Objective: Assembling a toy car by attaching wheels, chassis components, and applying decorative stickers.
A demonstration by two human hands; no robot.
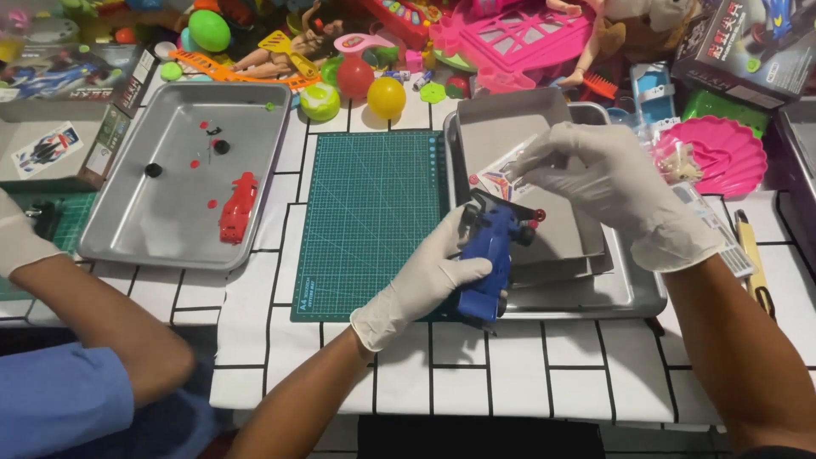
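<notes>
Left gloved hand [425,280] grips a blue plastic toy racing car [491,255] beside the green cutting mat [365,212]; right gloved hand [608,183] pinches its rear; dark printed boxes [748,42] lie beyond.

cutting mat [365,212] between two trays, left tray [127,229] holding car body [238,208], toys [387,98] behind

Both hands wear white gloves, the forearms bare, reaching in from the tabletop's near edge. The left hand [429,276] angles up and rightward, fingers curled in a closed grip with the thumb across. The right hand [608,183] hovers higher, palm down, wrist bent, its fingertips [529,153] pinched together pointing left.
</notes>
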